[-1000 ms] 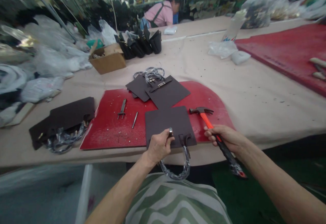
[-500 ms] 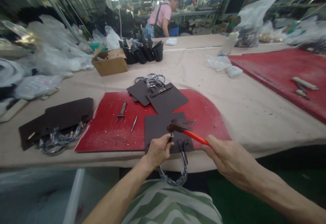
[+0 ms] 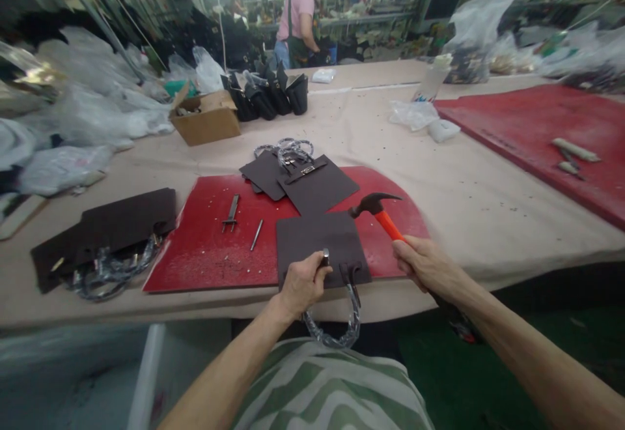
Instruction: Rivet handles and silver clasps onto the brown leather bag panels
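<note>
Starting at the upper left of the frame, we see heaped clear plastic bags [image 3: 102, 104], and below them, at the left, dark panels [image 3: 131, 218] with a wrapped loop [image 3: 105, 273] lying on the table [image 3: 371, 124]. Next to these, a red board [image 3: 195, 247] spreads across the centre, carrying a pronged tool [image 3: 232, 212] and, just to its right, a thin metal rod [image 3: 256, 234]; above, towards the upper left, stand an open cardboard box [image 3: 208, 117] and some black bags [image 3: 266, 98]. At the lower centre, our left hand [image 3: 303, 283] is closed around a short metal tool [image 3: 325, 257] over a dark brown panel [image 3: 317, 238] (its lower end is hidden, so we cannot tell whether it touches). Beyond that panel, nearer the middle of the frame, more brown panels [image 3: 317, 189] overlap, and at the top a person in a pink shirt [image 3: 297, 16] stands. A plastic-wrapped handle [image 3: 355, 316] hangs over the table's edge below our panel. Right of centre, our right hand [image 3: 424, 264] grips the orange-necked hammer [image 3: 385, 220], its head apart from the metal tool. At the far right, a second red board [image 3: 517, 117] bears a pale roll [image 3: 576, 150].
</note>
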A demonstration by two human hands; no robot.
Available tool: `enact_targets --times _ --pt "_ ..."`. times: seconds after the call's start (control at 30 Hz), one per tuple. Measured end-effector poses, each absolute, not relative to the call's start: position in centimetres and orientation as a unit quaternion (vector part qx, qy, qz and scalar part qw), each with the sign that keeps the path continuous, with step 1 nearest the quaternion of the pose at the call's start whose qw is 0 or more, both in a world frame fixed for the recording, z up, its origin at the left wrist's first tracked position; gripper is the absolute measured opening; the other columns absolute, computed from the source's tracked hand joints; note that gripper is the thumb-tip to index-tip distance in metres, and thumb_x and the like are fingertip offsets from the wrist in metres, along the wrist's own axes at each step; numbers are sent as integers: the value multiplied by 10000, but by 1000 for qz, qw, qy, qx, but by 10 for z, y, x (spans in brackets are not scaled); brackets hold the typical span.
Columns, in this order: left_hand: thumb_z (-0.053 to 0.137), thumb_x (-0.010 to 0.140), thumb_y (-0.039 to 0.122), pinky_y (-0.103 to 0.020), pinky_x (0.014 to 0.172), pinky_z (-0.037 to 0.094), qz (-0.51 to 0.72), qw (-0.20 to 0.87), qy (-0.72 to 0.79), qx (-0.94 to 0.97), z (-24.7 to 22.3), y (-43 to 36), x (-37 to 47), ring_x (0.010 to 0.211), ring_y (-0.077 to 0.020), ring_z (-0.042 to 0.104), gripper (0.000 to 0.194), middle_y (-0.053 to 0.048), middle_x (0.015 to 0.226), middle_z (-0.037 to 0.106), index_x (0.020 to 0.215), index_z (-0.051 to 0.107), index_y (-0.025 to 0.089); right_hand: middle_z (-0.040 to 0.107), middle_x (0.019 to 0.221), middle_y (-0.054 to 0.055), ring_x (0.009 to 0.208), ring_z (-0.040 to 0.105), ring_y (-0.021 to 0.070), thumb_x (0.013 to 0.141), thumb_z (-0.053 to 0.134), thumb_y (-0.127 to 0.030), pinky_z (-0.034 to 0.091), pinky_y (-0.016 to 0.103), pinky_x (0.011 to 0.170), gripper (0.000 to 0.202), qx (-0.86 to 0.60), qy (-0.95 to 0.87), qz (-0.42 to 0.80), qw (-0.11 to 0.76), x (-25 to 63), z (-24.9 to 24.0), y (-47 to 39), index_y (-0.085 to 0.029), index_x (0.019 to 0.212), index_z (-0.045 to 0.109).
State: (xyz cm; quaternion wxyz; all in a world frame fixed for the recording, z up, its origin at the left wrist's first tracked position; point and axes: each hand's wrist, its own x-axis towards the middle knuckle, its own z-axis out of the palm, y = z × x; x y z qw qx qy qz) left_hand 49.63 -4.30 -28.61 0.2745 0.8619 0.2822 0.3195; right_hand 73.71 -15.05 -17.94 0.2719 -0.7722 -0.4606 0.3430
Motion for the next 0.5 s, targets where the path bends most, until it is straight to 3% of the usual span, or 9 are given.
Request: enact_targets --times 0.1,0.2,0.3,0.4,0.5 --pt "547 925 210 -286 753 545 321 300 283 853 -285 -42 494 844 -198 706 76 -49 913 718 997 571 211 562 649 33 482 526 168 984 324 -367 413 271 472 313 -836 -453 264 164 749 -214 -136 -187 813 515" --pt "554 917 218 -281 775 541 326 333 298 833 -283 -42 494 851 -185 703 75 -44 918 724 986 584 213 629 912 190 840 635 306 974 397 -279 494 399 704 253 -860 -485 116 106 743 -234 -130 -111 982 585" --pt "551 905 216 -277 775 540 333 381 328 798 -281 -41 495 806 -164 694 75 -30 882 721 962 599 210 536 1254 259 1155 531 375 965 464 -295 461 501 914 346 -793 -590 8 150 721 -242 -130 -75 1212 567" --pt "538 904 232 -268 753 546 346 436 366 746 -276 -36 495 774 -152 688 82 -24 851 719 939 604 200 420 1449 225 1343 384 371 910 596 -385 359 540 1080 551 -677 -708 50 193 693 -253 -133 -102 1373 499" --pt "550 905 287 -270 754 552 371 449 416 698 -265 -21 485 794 -161 700 115 -31 858 728 948 595 191 320 1539 215 1437 232 389 837 695 -364 229 591 1153 687 -653 -734 84 165 673 -266 -133 -115 1434 465"
